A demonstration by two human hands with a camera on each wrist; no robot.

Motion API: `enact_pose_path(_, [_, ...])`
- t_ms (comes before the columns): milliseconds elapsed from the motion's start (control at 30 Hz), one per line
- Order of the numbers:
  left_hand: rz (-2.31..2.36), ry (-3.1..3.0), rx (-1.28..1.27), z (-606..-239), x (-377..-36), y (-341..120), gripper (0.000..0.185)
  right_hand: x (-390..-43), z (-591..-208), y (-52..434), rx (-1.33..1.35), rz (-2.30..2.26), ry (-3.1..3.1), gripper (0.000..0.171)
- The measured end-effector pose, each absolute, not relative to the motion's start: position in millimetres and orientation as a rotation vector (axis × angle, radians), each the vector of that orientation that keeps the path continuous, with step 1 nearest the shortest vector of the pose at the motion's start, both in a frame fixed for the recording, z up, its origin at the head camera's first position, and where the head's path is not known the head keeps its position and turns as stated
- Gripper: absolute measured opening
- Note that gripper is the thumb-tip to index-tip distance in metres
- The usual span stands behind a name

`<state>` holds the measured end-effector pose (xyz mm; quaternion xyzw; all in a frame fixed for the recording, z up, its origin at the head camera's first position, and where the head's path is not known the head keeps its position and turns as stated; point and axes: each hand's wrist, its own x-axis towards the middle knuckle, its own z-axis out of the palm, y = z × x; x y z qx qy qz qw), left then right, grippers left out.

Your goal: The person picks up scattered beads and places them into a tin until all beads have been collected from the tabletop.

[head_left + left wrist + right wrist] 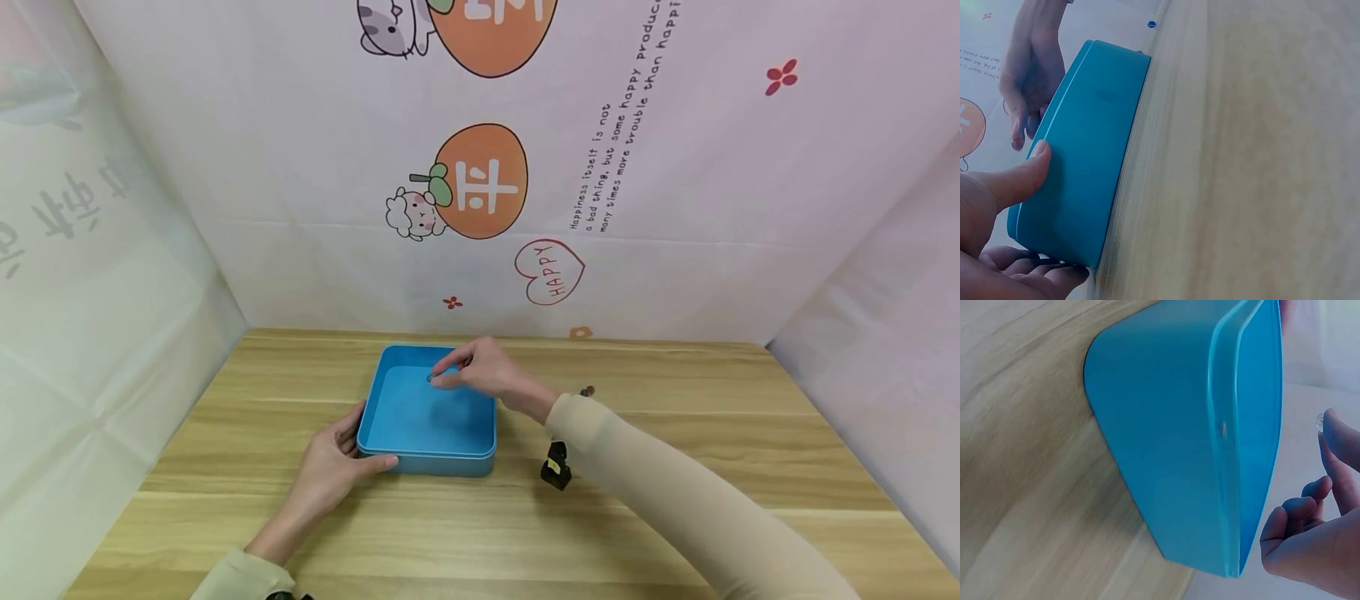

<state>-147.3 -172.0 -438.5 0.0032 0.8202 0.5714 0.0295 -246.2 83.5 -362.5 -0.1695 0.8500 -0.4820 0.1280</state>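
Observation:
A blue square box (426, 463) without a lid stands on the wooden table. My left hand (330, 467) grips its near left corner, thumb (1029, 169) on the front wall and the other fingers along the left side. Above the inside of the box, my right hand (483, 367) pinches a small clear marble (1320, 422) between thumb and index finger. The remaining fingers of that hand are curled in. Inside the box, the blue floor (412, 417) shows; its far right part is hidden behind my right hand.
Small marbles (588, 391), one reddish and one bluish, lie on the table just beyond my right sleeve (600, 425). A black device with a yellow label (556, 467) sits under the right forearm. Behind the table (675, 375) rises a white printed cloth (315, 250).

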Motion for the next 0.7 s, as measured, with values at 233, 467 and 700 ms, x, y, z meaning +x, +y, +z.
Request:
enact_pose_path(233, [1.794, 2.503, 0.006, -439.5, -145.9, -172.6, 0.108, -246.1, -369.8, 72.3, -0.450, -1.420, 2.471, 0.011])
enact_pose_path(467, [1.822, 2.466, 0.014, -440.3, -143.5, -174.4, 0.107, -245.7, -376.2, 63.7, -0.442, -1.418, 2.461, 0.010])
enact_pose_path(700, [1.824, 2.480, 0.019, -439.6, -144.8, -173.5, 0.107, -244.3, -378.5, 60.7, -0.401, -1.404, 2.473, 0.011])
